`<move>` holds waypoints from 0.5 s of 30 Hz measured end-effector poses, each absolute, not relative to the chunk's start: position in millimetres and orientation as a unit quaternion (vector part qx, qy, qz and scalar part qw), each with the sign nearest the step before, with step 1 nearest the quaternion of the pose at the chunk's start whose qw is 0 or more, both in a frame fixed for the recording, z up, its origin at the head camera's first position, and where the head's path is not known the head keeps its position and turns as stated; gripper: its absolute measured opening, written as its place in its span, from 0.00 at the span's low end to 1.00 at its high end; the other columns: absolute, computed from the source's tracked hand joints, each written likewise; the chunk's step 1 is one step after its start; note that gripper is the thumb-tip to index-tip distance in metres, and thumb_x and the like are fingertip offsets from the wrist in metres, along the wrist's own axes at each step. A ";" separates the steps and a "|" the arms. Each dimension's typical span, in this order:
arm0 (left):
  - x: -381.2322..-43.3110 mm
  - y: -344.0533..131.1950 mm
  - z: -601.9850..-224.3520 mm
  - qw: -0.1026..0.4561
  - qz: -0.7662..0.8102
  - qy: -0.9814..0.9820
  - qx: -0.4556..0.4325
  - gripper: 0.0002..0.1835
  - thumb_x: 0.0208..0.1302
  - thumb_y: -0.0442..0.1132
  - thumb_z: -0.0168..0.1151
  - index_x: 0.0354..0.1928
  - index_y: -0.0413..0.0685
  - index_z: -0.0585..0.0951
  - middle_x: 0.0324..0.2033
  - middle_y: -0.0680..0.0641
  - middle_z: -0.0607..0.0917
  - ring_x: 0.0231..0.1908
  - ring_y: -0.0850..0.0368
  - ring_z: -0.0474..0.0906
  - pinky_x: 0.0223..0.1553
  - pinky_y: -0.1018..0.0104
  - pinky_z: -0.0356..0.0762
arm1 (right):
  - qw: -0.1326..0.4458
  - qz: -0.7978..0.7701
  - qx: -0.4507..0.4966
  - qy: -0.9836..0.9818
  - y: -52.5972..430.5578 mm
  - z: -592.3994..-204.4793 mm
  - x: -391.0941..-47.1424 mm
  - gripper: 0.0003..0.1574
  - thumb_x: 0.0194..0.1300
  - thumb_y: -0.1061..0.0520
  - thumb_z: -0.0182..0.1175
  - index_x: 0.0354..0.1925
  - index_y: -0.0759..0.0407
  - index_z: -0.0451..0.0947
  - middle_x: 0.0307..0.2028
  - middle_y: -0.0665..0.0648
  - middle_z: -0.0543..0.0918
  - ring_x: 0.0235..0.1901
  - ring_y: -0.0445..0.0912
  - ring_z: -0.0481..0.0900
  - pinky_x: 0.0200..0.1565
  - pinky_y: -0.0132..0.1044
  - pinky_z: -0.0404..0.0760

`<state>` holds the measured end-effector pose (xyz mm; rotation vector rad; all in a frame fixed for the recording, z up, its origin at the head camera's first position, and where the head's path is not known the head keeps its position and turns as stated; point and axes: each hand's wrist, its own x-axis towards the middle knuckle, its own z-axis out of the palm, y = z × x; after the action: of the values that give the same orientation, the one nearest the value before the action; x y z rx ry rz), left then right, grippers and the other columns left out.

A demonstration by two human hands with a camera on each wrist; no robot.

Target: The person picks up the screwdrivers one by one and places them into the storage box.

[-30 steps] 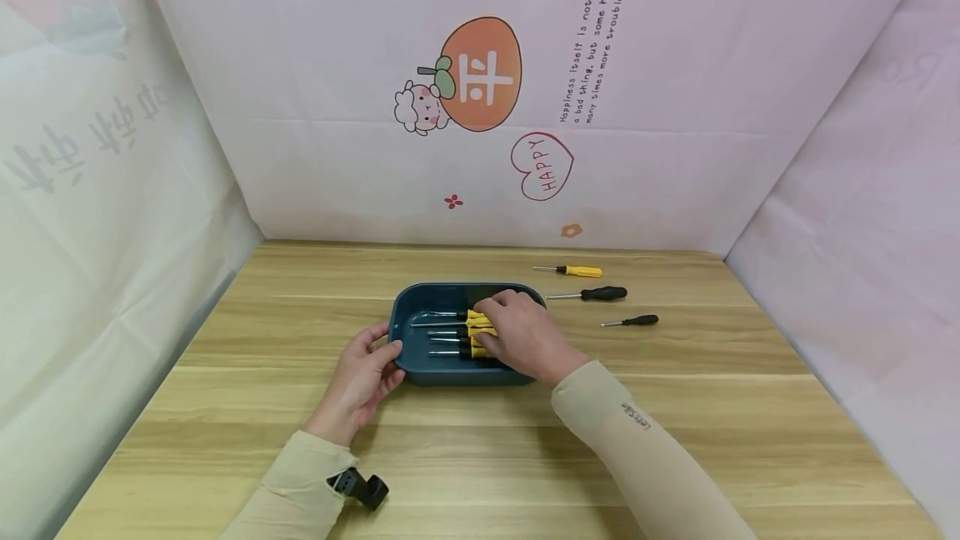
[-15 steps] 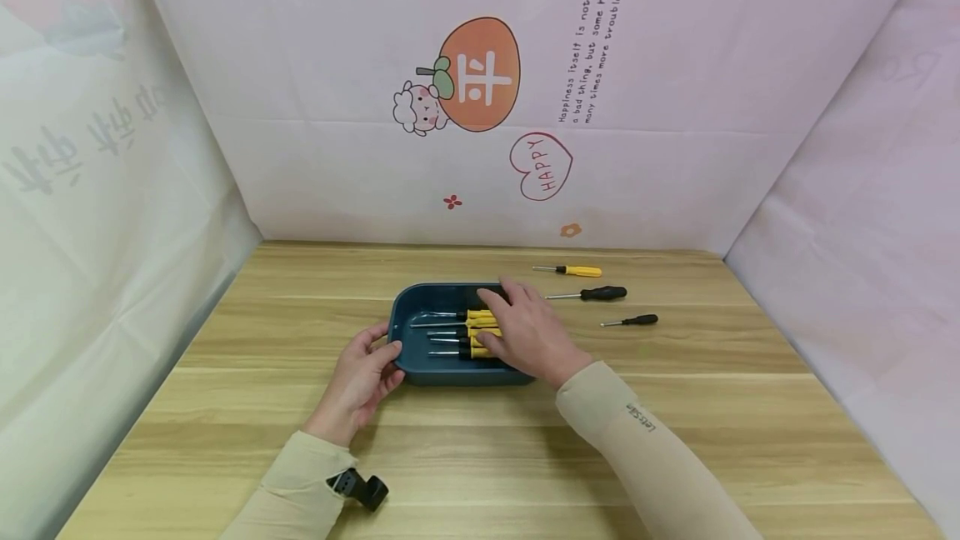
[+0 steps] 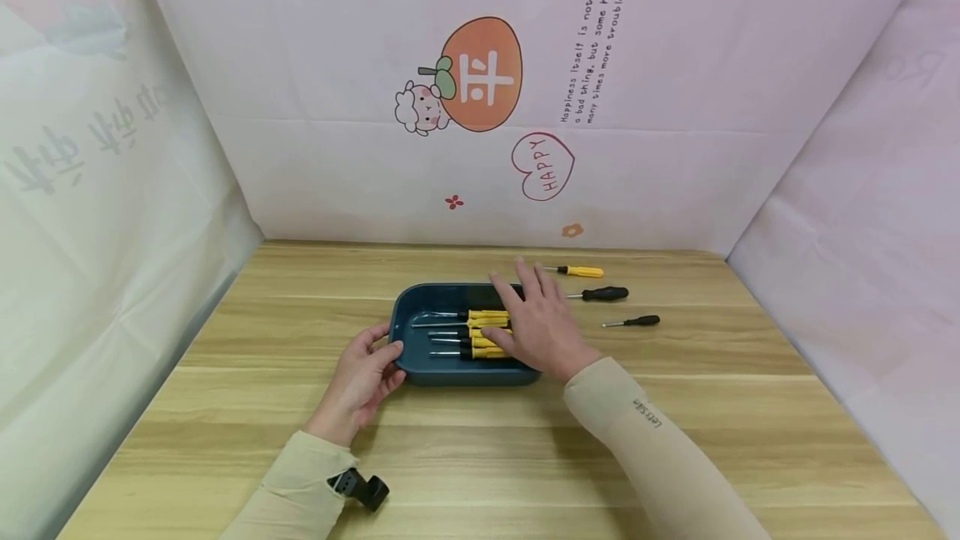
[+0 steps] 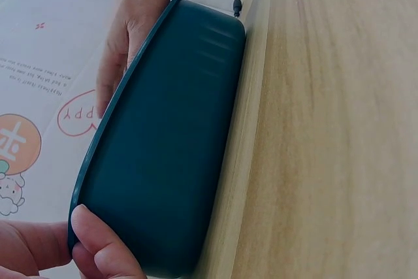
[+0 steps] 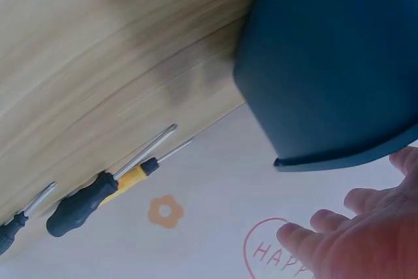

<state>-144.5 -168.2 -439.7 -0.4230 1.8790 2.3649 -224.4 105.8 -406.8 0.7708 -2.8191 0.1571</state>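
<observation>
A dark teal rectangular tray (image 3: 468, 377) stands on the wooden table. Several screwdrivers with yellow handles (image 3: 487, 342) lie side by side in it, their shafts pointing left. My left hand (image 3: 358, 377) pinches the tray's left end, thumb over the rim; the left wrist view shows thumb and fingers on the tray wall (image 4: 157, 135). My right hand (image 3: 543, 323) is spread over the tray's right end with fingers extended, holding nothing. It hides that end and part of the handles. In the right wrist view its fingers (image 5: 297, 236) reach past the tray's rim (image 5: 346, 160).
To the right of the tray lie a yellow screwdriver (image 3: 585, 272), a larger black screwdriver (image 3: 604, 294) and a small black screwdriver (image 3: 642, 321). Printed white cloth (image 3: 337, 182) walls the table (image 3: 480, 457) at the back and both sides.
My right hand has let go of the yellow handles, straightened its fingers and shifted right and up. The left hand, tray and loose screwdrivers have stayed in place.
</observation>
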 end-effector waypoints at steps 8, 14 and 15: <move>-144.1 -167.6 -439.8 0.045 0.774 0.617 -0.139 0.26 0.79 0.35 0.54 0.76 0.46 0.66 0.47 0.42 0.79 0.34 0.60 0.79 0.34 0.74 0.83 | 0.105 0.048 0.235 -0.965 116.9 -409.2 -236.1 0.54 0.72 0.23 0.52 0.84 0.42 0.49 0.82 0.66 0.49 0.80 0.69 0.45 0.76 0.70 0.49; -144.2 -167.8 -439.6 0.046 0.772 0.618 -0.140 0.26 0.80 0.35 0.54 0.76 0.47 0.66 0.48 0.41 0.78 0.34 0.60 0.78 0.34 0.74 0.83 | 0.100 0.053 0.215 -0.970 125.6 -409.6 -246.8 0.55 0.71 0.22 0.52 0.84 0.42 0.51 0.83 0.65 0.47 0.80 0.69 0.46 0.76 0.72 0.48; -144.1 -168.0 -439.6 0.046 0.772 0.618 -0.140 0.26 0.80 0.35 0.54 0.76 0.47 0.66 0.48 0.41 0.78 0.34 0.60 0.78 0.34 0.74 0.83 | 0.100 0.056 0.212 -0.970 127.3 -409.8 -249.0 0.55 0.71 0.22 0.53 0.84 0.43 0.51 0.83 0.65 0.47 0.80 0.69 0.46 0.76 0.72 0.48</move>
<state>-144.1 -168.0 -439.6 -0.4279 1.8877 2.3567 -249.0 127.3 -409.8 0.6279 -2.8688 0.1649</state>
